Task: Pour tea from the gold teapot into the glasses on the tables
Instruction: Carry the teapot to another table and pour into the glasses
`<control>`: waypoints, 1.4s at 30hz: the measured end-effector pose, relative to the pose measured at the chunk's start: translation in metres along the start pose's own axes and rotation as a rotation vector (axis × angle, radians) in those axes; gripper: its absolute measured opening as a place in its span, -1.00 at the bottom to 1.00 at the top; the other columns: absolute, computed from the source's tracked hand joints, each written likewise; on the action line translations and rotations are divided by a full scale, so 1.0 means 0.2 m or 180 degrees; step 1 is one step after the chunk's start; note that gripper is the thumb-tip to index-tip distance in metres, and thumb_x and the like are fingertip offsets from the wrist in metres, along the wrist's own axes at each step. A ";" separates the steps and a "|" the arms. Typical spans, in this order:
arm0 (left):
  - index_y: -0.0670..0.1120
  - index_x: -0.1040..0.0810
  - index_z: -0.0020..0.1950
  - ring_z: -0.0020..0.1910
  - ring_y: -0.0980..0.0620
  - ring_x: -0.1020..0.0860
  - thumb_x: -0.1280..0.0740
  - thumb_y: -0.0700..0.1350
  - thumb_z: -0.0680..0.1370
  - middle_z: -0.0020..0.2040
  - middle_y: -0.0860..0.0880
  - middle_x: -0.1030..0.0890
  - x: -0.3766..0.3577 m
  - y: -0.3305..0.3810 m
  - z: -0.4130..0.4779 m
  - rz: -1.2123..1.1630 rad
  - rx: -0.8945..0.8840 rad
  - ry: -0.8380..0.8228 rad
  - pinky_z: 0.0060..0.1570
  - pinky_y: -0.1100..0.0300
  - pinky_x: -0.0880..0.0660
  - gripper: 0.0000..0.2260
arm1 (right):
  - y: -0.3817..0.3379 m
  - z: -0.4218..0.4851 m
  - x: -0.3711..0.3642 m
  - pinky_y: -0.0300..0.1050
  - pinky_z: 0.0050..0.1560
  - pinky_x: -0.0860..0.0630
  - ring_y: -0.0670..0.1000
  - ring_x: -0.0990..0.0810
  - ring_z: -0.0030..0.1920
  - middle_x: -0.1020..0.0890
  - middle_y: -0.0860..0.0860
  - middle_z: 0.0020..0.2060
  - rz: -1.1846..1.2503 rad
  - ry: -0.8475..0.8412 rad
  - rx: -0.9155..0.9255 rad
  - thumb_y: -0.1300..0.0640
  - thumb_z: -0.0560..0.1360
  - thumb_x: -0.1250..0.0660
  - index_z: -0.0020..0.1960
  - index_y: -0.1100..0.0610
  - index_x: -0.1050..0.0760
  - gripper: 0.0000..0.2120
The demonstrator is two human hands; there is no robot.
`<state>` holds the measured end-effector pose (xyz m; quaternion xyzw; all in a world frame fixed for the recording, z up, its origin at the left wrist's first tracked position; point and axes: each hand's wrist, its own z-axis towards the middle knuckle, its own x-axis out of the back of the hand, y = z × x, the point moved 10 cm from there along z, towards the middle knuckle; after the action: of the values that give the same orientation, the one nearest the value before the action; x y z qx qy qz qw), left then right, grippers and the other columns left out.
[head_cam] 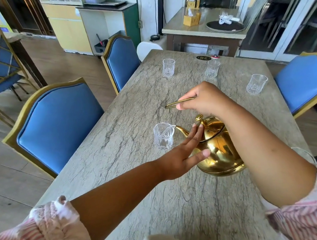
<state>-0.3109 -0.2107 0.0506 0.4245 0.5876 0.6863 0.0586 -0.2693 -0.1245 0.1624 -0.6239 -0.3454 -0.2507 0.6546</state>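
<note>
The gold teapot (pixel 219 150) hangs tilted over the grey stone table (pixel 132 107), its spout at the rim of the nearest clear glass (pixel 163 137). My right hand (pixel 204 98) grips the teapot's thin wire handle from above. Straight fingers of my left hand (pixel 185 154) press against the pot's lid and side. Three more clear glasses stand farther back: one at the far left (pixel 168 67), one at the far middle (pixel 212 68), one at the right (pixel 256 84).
Blue padded chairs with gold frames stand along the left side (pixel 55 119) (pixel 122 60) and the right side (pixel 305 83). A glass rim (pixel 304 154) shows behind my right forearm. Another table (pixel 202 28) with a tissue box and a tray stands beyond.
</note>
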 end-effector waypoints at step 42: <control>0.14 0.14 0.51 0.50 0.18 0.19 -0.04 0.13 0.59 0.54 0.08 0.22 -0.02 -0.15 0.02 -0.0284 0.0099 0.0049 0.47 0.12 0.11 -0.45 | 0.06 0.06 -0.13 -0.26 -0.25 -0.41 -0.05 -0.58 -0.25 -0.69 -0.02 -0.14 -0.0059 -0.0082 0.0014 0.04 0.41 -0.48 0.14 0.10 -0.65 -0.67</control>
<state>-0.3187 -0.2006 0.0236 0.3935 0.6170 0.6770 0.0780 -0.2785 -0.1142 0.1341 -0.6225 -0.3601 -0.2480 0.6491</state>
